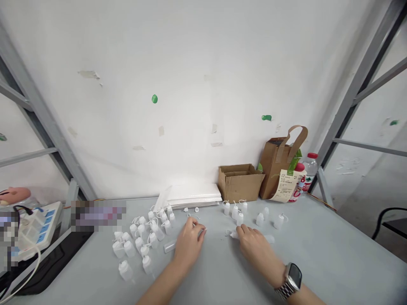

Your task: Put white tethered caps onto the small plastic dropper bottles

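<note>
My left hand (190, 239) is near the middle of the grey table, its fingers pinched around a tiny white piece (204, 229) too small to name. A clear tube (170, 246) lies beside this hand, partly hidden by it. Farther right, my right hand (254, 245), with a watch on the wrist, has its fingers closed on a white bottle (234, 234) lying on its side; the nozzle and a cap loop stick out to the left. Several small capped bottles (126, 270) stand left of my hands. More bottles (240, 218) stand behind my right hand.
Against the wall are a stack of white sheets (193, 195), an open cardboard box (241, 186), a brown paper bag (270, 169) and a red-capped water bottle (310, 169). Loose caps (196, 209) lie before the sheets. A power strip (47, 224) with cables is at the far left.
</note>
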Tool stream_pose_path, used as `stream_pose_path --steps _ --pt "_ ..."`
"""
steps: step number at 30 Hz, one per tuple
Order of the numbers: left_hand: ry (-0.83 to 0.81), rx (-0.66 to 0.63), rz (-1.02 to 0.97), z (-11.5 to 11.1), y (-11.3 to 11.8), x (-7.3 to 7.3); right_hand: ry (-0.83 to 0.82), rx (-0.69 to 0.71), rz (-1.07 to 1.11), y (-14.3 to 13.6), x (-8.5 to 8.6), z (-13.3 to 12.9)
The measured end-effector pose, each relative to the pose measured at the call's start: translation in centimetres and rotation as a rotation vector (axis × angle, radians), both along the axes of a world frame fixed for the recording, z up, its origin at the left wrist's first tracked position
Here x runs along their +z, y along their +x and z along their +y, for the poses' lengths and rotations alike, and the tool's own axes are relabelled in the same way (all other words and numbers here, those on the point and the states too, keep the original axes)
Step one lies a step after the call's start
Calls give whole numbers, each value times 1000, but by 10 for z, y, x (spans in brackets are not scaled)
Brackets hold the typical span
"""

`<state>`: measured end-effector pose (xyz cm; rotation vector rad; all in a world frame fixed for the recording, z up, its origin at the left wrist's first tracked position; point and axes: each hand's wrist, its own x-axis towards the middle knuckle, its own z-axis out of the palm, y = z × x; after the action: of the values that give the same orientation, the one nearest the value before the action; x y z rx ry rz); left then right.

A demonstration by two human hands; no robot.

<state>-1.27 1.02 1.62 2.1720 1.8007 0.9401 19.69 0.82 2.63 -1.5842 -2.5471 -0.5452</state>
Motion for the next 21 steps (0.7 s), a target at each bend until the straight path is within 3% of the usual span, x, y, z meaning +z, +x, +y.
stream_pose_path --steps 3,6,8,10,15,21 --pt "-3 -1 1 -1 1 1 -3 4 77 5 0 -8" --pt "-6 -3 14 -2 1 2 -16 32 355 17 5 -15" --pt "1 -2 18 -3 1 2 -45 -42 613 31 10 -17" --pt "6 8 22 -3 2 3 -64 -201 799 50 14 -16" --pt "-46 9 68 -5 4 7 -142 -600 780 101 7 -14" --pt "-120 4 112 -7 6 10 -196 -610 749 117 -2 -23"
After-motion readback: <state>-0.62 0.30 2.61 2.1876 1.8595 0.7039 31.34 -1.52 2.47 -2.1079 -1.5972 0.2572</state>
